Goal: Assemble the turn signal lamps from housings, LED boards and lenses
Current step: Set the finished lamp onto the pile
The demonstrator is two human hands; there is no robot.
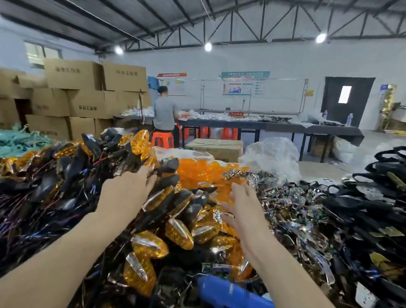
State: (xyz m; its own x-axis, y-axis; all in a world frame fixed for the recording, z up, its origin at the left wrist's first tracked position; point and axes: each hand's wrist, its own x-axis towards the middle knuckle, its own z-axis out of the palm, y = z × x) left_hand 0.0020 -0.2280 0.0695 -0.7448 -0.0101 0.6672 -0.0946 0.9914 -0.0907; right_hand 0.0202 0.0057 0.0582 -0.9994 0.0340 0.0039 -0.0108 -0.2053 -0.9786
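My left grip (127, 187), centre frame: fingers straight, holding nothing, tips at the heap of black-housed, amber-lensed lamps with trailing wires (161, 213). My right grip (243, 210), right of centre: fingers spread, empty, over the same heap. Loose orange plastic lenses (201, 175) piled behind; shiny LED boards (289, 200) right; black plastic housings (382, 210) far right.

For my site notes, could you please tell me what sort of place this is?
Most likely a small factory assembly hall: heaps of amber turn signal lamps fill the foreground, cardboard cartons are stacked at the left, and another person sits at a long workbench.
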